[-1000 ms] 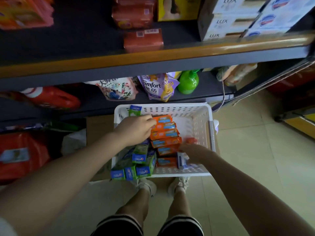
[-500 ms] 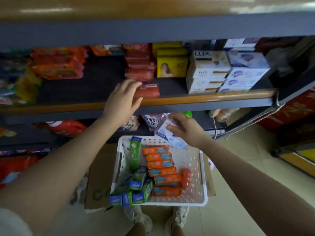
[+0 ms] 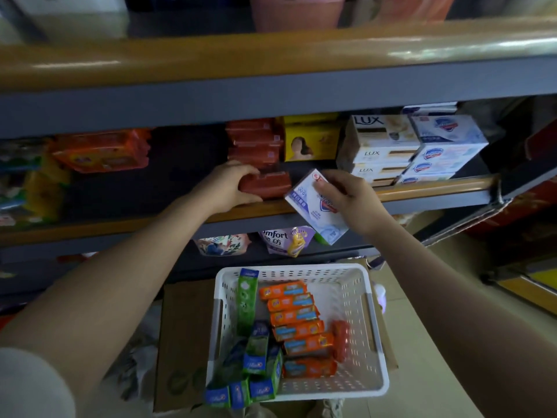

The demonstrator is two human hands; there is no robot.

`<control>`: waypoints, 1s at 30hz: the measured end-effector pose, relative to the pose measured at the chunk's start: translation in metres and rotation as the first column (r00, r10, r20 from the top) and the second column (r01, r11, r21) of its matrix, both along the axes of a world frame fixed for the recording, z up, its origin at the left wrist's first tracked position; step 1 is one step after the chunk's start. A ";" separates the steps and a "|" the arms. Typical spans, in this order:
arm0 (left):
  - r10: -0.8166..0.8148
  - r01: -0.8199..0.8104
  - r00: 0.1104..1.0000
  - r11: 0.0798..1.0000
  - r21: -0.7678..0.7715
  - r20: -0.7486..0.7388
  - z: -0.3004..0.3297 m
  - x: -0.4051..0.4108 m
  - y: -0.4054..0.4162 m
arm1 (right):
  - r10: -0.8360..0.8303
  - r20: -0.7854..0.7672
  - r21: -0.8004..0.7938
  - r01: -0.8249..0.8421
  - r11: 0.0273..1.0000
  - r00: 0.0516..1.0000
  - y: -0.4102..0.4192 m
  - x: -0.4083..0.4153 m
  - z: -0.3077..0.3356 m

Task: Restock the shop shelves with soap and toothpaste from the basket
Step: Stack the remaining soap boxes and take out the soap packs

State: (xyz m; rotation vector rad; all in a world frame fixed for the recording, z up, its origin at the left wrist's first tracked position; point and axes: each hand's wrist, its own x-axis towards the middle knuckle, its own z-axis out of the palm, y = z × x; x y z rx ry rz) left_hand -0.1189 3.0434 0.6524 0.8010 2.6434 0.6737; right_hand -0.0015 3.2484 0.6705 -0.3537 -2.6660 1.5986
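Left hand (image 3: 232, 187): fingers curled round a red-brown soap bar (image 3: 266, 182) lying on the shelf (image 3: 422, 191).
Right hand (image 3: 352, 200): pinches a white-and-lilac soap box (image 3: 313, 206), tilted, before the shelf edge.
Basket (image 3: 373, 387): orange bars, green toothpaste cartons.

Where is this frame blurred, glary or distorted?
Head view: dim overall; glare streaks on the upper shelf edge; left-side goods smeared; wide-angle bending at the edges; white soap box in the right hand and basket fairly sharp.
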 end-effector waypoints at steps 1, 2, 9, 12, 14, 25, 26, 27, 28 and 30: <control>0.047 -0.047 0.999 0.998 0.029 -0.003 -0.001 0.001 -0.001 | -0.013 0.006 -0.006 0.013 1.000 1.000 0.001 -0.002 0.002; 0.114 -0.114 0.993 0.991 0.074 -0.002 -0.002 0.002 -0.003 | -0.023 0.009 -0.009 0.023 1.000 1.000 0.001 -0.004 0.005; 0.403 -0.373 0.911 0.898 0.233 -0.094 -0.010 0.002 -0.007 | -0.144 0.146 -0.189 0.171 0.967 0.979 -0.003 -0.007 0.017; 0.437 -0.397 0.882 0.891 0.219 -0.175 -0.012 0.002 -0.003 | -0.178 0.274 -0.295 0.258 0.920 0.945 -0.002 -0.005 0.011; 0.445 -0.403 0.881 0.884 0.236 -0.161 -0.013 0.004 -0.002 | -0.213 0.325 -0.411 0.341 0.846 0.921 -0.001 -0.004 0.010; -0.107 0.222 0.941 0.910 0.349 -0.320 0.034 0.056 0.043 | -0.103 0.182 -0.618 0.196 0.761 0.978 0.047 0.024 0.034; -0.160 0.253 0.953 0.888 0.384 -0.257 0.040 0.063 0.056 | -0.120 0.172 -0.609 0.202 0.767 0.978 0.055 0.029 0.041; -0.184 0.259 0.960 0.873 0.412 -0.211 0.045 0.068 0.070 | -0.136 0.157 -0.586 0.204 0.784 0.978 0.064 0.033 0.047; -0.185 0.251 0.965 0.862 0.440 -0.187 0.049 0.073 0.083 | -0.153 0.144 -0.560 0.208 0.802 0.978 0.073 0.036 0.053; -0.144 0.211 0.975 0.847 0.488 -0.172 0.054 0.080 0.108 | -0.219 0.122 -0.506 0.251 0.826 0.968 0.093 0.041 0.062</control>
